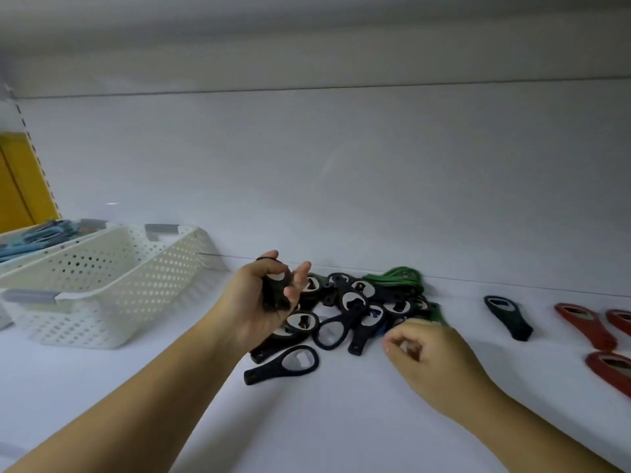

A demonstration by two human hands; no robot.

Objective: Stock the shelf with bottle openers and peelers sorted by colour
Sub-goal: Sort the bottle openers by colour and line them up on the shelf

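Note:
A heap of dark bottle openers (351,312) lies on the white shelf (341,421), with green ones (396,278) at its back. My left hand (259,302) is raised over the heap's left side and grips a few black openers (276,288). My right hand (433,356) rests at the heap's right edge with fingers curled; I cannot tell whether it pinches anything. One black opener (283,365) lies apart at the front. Another dark opener (508,315) lies alone to the right. Red openers (587,324) lie at the far right.
An empty white perforated basket (102,278) stands at the left. Behind it a second basket (34,238) holds blue items. The shelf's back wall (341,182) rises close behind the heap, and another shelf board runs overhead.

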